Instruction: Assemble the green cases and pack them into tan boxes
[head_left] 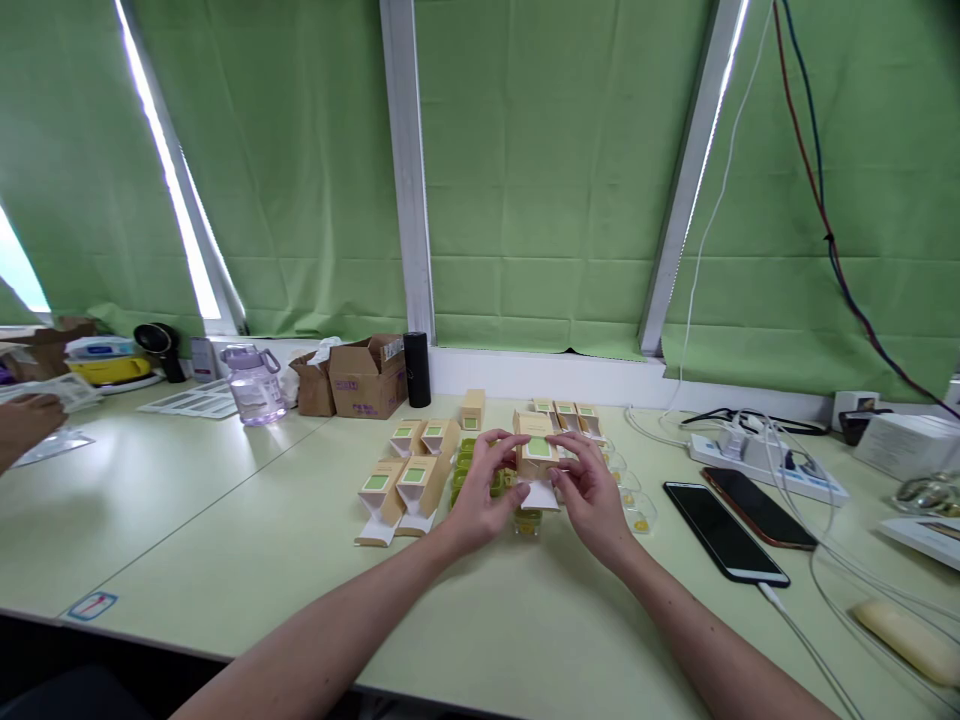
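Several broad green blinds [559,180] hang along the wall across from me, and below them runs a long pale table [247,560]. Toward its back an open brown cardboard box [367,382] stands just beside a black cylinder [417,370], with a lilac-tinted water bottle [256,388] to the left. Over on the right, a white power strip [806,484] lies behind two smartphones [724,530].

Midway along, the person's left hand [486,492] and right hand [592,492] come close together, curled rather than spread. Thumb and fingers of each leave only a narrow space, and between the two hands they hold one tan paper carton [528,425], the left at its left side, the right at its right. Its white flap [540,496] juts toward the person, above a small clear container [527,524]. Well apart, at the far left edge, a co-worker's hand [30,418] is at some thin sheets [71,391].

Left of the left hand sit four similar cartons [429,488], the nearer pair with white flaps out. Small clear plastic cups [637,512] holding something yellow lie just beside the right hand. Smallest is the held carton's green label [538,448], facing up between the fingertips.
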